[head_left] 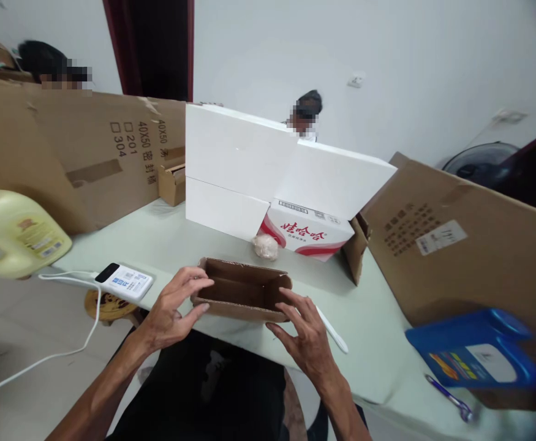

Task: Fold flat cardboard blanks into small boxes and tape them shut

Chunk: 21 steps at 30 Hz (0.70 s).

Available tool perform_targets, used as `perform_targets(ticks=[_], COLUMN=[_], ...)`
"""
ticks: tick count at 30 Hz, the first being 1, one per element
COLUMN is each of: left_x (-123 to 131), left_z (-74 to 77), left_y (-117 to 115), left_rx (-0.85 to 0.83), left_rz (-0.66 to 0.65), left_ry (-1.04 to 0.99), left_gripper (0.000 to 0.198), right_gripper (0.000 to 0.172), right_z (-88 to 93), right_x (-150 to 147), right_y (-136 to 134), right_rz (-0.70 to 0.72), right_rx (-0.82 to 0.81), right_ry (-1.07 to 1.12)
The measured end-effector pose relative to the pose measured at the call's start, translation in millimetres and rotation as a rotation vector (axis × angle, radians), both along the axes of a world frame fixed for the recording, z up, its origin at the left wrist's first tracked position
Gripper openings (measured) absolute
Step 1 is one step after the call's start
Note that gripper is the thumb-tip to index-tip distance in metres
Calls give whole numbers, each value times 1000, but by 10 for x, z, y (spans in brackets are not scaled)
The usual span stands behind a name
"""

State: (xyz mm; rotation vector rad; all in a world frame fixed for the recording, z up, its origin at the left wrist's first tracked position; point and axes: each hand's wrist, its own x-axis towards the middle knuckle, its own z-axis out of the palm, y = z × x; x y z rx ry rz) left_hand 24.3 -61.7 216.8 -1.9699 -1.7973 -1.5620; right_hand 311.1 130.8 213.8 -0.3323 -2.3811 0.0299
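Observation:
A small open-topped cardboard box sits near the table's front edge, its brown inside showing and bare. My left hand is at the box's left end, thumb and fingers spread apart, fingertips over the rim. At the right end, my right hand has its fingers stretched over the corner and its thumb lower down in front. Whether either hand presses on the cardboard is hard to tell. Just right of my right hand lies a white stick-like handle. A pale crumpled lump rests behind the box.
White boards and a red-and-white carton stand behind. Large cardboard panels flank the table. Leftward are a yellow jug and a cabled power bank; rightward, a blue bottle and a razor-like item. Two people are beyond.

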Motion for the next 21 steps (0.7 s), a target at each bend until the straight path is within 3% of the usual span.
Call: perform_targets(ticks=[2,10,15,21], left_x=[-60,-293,-339,-305], left_z=[-24,-204,-240,-206], left_y=[-20,19,64,113], left_rx=[3,65,8,-132], left_rz=[82,118,123,11], left_ry=[-72,-481,-555,-550], left_gripper=[41,33,33,35], right_gripper=[7,15,14,19], right_z=[8,61,47,54], right_x=[5,94,149,216], right_y=[26,64,148,217], right_rz=[8,63,68,67], right_rx=[-12,-223,-286,-351], right_ry=[0,-9,2,25])
